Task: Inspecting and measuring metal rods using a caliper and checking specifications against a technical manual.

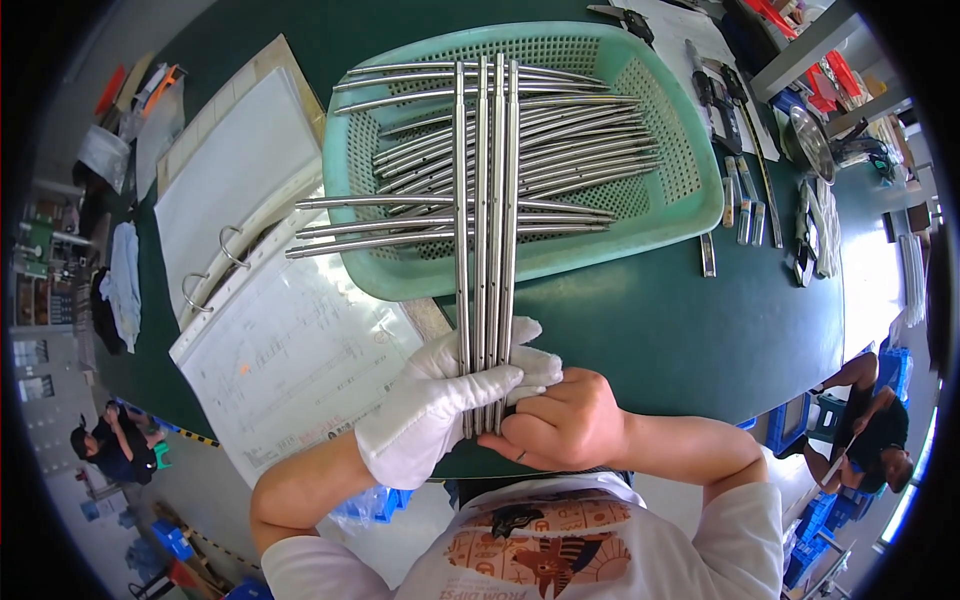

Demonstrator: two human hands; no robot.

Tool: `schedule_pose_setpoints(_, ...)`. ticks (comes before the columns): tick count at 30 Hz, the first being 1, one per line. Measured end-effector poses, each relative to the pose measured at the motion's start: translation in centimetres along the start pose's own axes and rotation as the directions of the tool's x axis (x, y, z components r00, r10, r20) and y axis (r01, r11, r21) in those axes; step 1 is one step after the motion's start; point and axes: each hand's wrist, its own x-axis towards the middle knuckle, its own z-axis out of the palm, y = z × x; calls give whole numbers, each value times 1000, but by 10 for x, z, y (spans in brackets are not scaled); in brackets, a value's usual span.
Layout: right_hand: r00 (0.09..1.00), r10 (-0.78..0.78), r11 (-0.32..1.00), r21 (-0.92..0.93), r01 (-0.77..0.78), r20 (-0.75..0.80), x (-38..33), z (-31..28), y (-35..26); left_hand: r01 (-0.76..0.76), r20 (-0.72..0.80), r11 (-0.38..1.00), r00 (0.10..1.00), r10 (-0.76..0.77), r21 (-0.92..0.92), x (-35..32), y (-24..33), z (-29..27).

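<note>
My left hand [415, 410], in a white glove, is closed round several slim metal tubes [482, 250]. They stand side by side, pointing away from me over the basket, with small dark holes along them. My bare right hand [565, 420] is closed against their near ends, its fingertips touching them. A small dark bit shows between its fingers, too hidden to name. Beyond lies a green plastic basket [690, 215] with many similar metal tubes [560, 135] in it, some of them resting across its rim.
An open ring binder [245, 195] with drawing sheets [300, 365] lies left of the basket. Calipers [718, 110], small tools [745, 205] and a metal bowl [808, 140] are at the right of the green table [650, 340]. Other people sit at far left and right.
</note>
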Motion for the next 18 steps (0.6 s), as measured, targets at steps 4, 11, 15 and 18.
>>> schedule_pose_setpoints(4, 1000, 5, 1000, 4, -5, -1, -1, 0, 0, -1, -4, 1000, 1000, 1, 1, 0, 0, 0)
schedule_pose_setpoints(11, 1000, 5, 1000, 14, -5, 12, -2, -1, -1, 6, 26, 999, 1000, -7, 35, -1, -3, -4)
schedule_pose_setpoints(15, 1000, 8, 1000, 24, -8, -2, -2, -1, -1, 11, 32, 999, 999, -13, 45, -2, -1, -2)
schedule_pose_setpoints(18, 1000, 12, 1000, 9, -12, 12, -1, -3, -1, -1, 5, 998, 1000, 0, 67, -1, -2, 0)
